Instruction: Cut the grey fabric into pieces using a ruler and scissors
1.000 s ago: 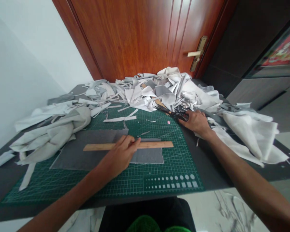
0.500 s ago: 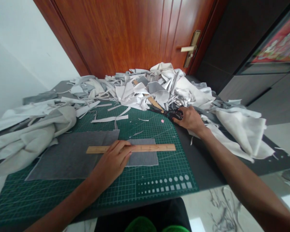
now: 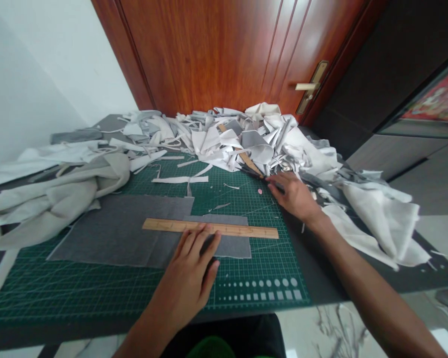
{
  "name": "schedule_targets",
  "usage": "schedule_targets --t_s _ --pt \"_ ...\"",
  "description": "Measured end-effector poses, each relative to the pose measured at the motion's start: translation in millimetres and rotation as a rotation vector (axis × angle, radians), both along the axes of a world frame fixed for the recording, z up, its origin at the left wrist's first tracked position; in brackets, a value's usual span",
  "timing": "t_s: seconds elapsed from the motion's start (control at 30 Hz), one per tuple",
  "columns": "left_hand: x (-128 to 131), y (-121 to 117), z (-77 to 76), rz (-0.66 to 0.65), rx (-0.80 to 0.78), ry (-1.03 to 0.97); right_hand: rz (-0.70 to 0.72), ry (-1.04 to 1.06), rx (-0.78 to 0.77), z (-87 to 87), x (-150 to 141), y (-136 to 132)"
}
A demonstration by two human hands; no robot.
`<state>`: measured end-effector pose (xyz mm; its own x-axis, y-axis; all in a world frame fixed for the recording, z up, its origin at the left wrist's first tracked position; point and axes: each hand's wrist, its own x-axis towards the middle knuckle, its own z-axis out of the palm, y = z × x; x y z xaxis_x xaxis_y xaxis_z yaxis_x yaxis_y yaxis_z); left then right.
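My left hand (image 3: 189, 266) lies with its fingers stretched out, the tips touching the lower edge of a wooden ruler (image 3: 246, 230). Beneath that ruler is a dark grey piece of fabric (image 3: 119, 228), flat on the green cutting mat (image 3: 261, 266) and narrower toward its right end. Farther back on the right, my right hand (image 3: 293, 196) is closed round the handles of black scissors (image 3: 252, 172). The handles are mostly hidden by the fingers, and the blades point left toward the scrap pile. A pink bit of chalk-like material (image 3: 260, 191) sits just left of this hand.
Fabric scraps (image 3: 212, 144) are heaped along the back, with a second wooden strip (image 3: 248, 161) partly under them. Bunched beige cloth (image 3: 78, 189) lies at the left, pale cloth (image 3: 381, 214) at the right. A wooden door (image 3: 209, 54) stands behind the table.
My left hand has slid down and right to the ruler's lower edge, its fingers more spread. The ruler has tilted slightly, right end lower. The scissors have shifted a little in my right hand.
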<state>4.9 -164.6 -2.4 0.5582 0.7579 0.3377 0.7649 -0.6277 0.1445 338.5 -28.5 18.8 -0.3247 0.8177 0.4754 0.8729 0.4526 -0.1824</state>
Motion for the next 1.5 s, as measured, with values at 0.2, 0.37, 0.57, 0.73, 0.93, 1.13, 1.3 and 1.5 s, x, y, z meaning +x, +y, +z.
schedule_targets --t_s 0.2,0.37,0.57,0.73,0.93,1.13,1.3,1.5 --pt "8 -3 1.5 0.052 -0.014 0.002 0.061 -0.116 -0.156 -12.2 -16 -1" --pt "12 -3 5.2 0.083 -0.066 -0.048 0.066 -0.057 -0.183 -12.0 -15 1" --pt "12 -1 5.9 0.104 -0.067 -0.084 0.010 -0.092 -0.158 -9.9 -17 -1" --pt "13 4 5.9 0.122 -0.100 -0.100 0.050 -0.025 -0.155 -9.2 -20 -3" --pt "16 8 6.9 0.122 -0.080 -0.075 0.193 0.197 -0.156 -3.9 -32 -10" --pt "15 9 6.7 0.097 -0.090 -0.051 0.287 0.265 -0.214 0.2 -45 -20" --pt "15 8 8.9 0.078 -0.091 -0.050 0.299 0.266 -0.258 -5.5 -49 -21" --pt "15 7 5.6 0.090 -0.086 -0.015 0.256 0.336 -0.240 -5.2 -58 -22"
